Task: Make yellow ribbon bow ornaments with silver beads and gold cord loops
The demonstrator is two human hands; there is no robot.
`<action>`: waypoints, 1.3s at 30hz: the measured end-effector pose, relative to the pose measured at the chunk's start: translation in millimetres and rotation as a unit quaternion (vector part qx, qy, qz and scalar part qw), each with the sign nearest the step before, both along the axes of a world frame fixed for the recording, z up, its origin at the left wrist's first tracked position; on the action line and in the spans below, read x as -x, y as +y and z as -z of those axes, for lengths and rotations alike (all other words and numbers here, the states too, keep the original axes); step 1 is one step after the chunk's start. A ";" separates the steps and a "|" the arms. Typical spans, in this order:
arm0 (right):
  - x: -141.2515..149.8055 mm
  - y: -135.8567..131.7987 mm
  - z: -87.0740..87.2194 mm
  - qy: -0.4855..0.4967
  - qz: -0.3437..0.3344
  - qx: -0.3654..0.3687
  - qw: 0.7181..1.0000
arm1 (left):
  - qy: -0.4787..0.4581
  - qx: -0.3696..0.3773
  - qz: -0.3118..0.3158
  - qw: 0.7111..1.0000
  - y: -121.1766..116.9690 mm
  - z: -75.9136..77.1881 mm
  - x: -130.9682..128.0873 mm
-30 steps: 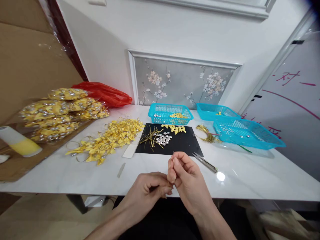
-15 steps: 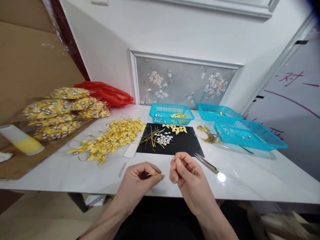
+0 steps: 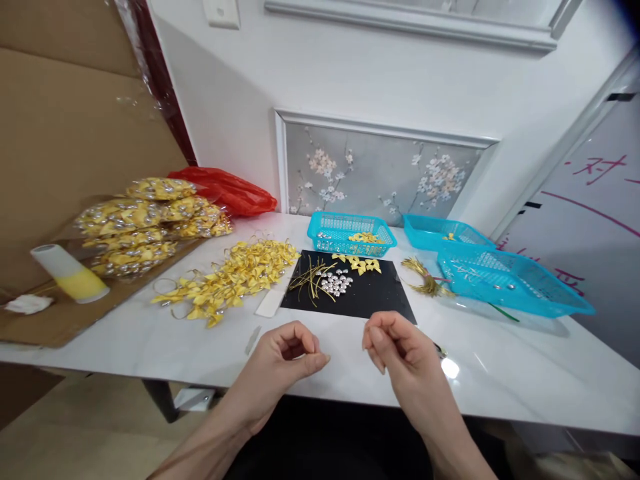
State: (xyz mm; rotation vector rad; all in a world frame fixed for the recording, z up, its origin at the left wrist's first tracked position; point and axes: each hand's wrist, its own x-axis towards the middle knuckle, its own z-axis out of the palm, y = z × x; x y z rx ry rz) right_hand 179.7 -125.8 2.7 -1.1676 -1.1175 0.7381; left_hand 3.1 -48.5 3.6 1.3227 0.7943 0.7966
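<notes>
My left hand [image 3: 287, 360] is closed in a pinch above the front of the white table, its thumb against its fingers. Whatever it pinches is too small to make out. To its right, my right hand [image 3: 403, 353] is also pinched, with curled fingers, and hides most of the scissors behind it. Beyond both hands lies a black mat [image 3: 370, 297]. On the mat are a heap of silver beads [image 3: 337, 283], a loose bunch of thin gold-green wires [image 3: 311, 279] and several yellow petal pieces [image 3: 365, 265].
Left of the mat spreads a pile of yellow flowers [image 3: 245, 270]. Bagged flowers [image 3: 135, 227] are stacked farther left near a red plastic bag [image 3: 225, 191]. Blue baskets [image 3: 353, 233] stand along the back and right, with a wire bundle [image 3: 425, 280] beside the mat.
My hands have drawn apart from touching, the right one moving right and now covering most of the scissors. The whole view has shifted slightly.
</notes>
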 end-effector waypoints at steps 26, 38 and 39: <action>-80.6 64.2 38.6 -0.205 0.059 0.134 0.968 | 0.014 -0.028 -0.021 0.999 15.9 10.5 -17.6; -72.4 152.8 24.2 -0.521 0.039 0.173 0.835 | 0.014 -0.021 -0.017 1.000 19.3 7.5 -16.0; -75.7 151.9 24.2 -0.534 0.047 0.177 0.825 | 0.016 -0.020 -0.021 0.999 19.5 7.8 -15.6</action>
